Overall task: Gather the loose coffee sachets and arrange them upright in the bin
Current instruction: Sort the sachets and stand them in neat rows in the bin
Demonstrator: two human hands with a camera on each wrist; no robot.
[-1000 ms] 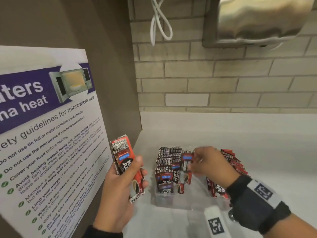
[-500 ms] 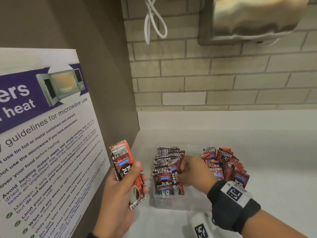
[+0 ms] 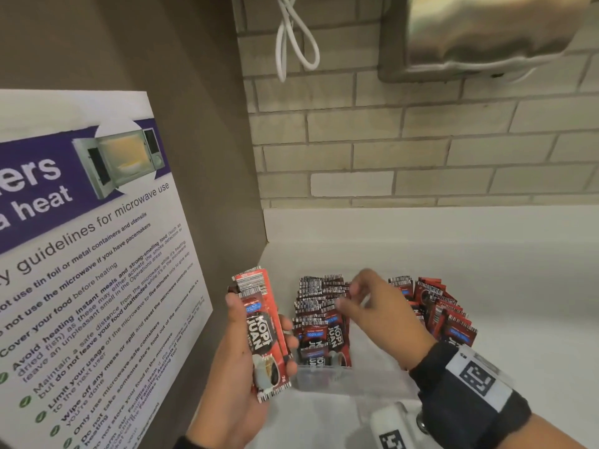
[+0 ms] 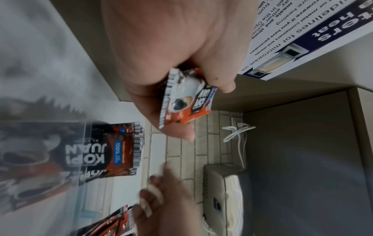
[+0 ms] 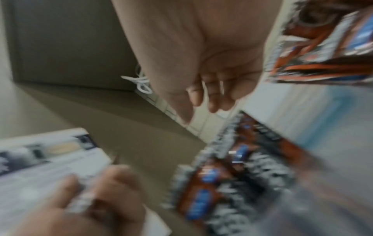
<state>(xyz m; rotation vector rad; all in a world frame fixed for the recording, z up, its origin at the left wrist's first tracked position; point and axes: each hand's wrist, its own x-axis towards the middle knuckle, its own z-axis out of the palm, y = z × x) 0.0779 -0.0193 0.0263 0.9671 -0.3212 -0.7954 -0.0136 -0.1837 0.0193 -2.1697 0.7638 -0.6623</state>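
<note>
- Left hand (image 3: 240, 361) is gripping a small stack of sachets (image 3: 264, 332), thumb across the front, just left of the bin (image 3: 327, 379).
- Right hand (image 3: 379, 315) is hovering over the bin, fingers loosely spread, holding nothing.
- Progress, judged: roughly halfway. One packed row (image 3: 319, 315) is standing upright in the bin's left side; the right side is looking mostly empty.
- Remaining: the held stack, plus a loose pile (image 3: 444, 309) leaning beyond the right wrist.
- Surface: white counter (image 3: 486, 270) in a corner; brick wall (image 3: 421, 150) behind, microwave poster (image 3: 90, 238) on the left panel, steel dispenser (image 3: 479, 30) and white cable (image 3: 291, 37) above.

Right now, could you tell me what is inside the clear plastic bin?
Red-and-black coffee sachets stand upright in rows at the left of the clear plastic bin; the right hand covers its middle.
</note>
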